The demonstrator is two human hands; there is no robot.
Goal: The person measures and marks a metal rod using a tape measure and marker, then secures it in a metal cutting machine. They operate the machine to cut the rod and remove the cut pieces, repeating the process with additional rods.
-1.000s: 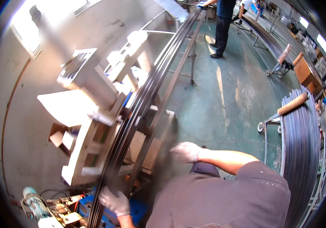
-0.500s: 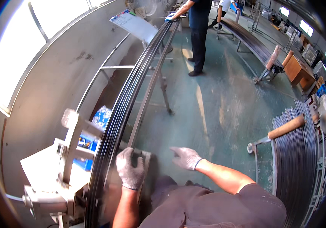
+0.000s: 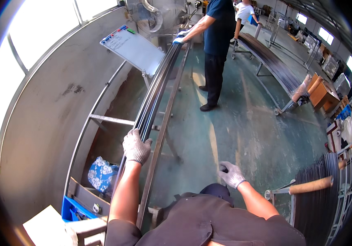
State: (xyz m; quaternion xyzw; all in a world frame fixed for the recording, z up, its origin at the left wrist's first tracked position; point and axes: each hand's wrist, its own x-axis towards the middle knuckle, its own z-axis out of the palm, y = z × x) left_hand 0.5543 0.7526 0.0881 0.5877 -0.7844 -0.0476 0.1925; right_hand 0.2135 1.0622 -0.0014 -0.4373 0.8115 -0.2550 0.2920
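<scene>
A bundle of long, thin, dark strips (image 3: 158,92), shiny along their edges, runs from beside me toward the far end of a metal rack. My left hand (image 3: 137,146), in a pale knitted glove, lies across the near part of the bundle, fingers on one side and thumb on the other. Apart from the strips, my right hand (image 3: 232,176) hangs gloved over the floor. Its fingers and thumb are parted around a dark patch, which may be the glove's palm. At the far end, a co-worker's gloved hands (image 3: 179,39) rest on the same bundle.
A rack rail (image 3: 159,139) runs beside the strips. A whiteboard (image 3: 137,51) stands left of them; below are a blue bin (image 3: 70,210) and a flowered blue bundle (image 3: 101,174). A co-worker (image 3: 216,53) stands ahead. Carts of dark strips (image 3: 268,52) stand at the right.
My left hand has moved forward along the strips onto the bundle. My right hand has swung further right and its fingers are more bent. The view has shifted, and the bundle's near part sits differently.
</scene>
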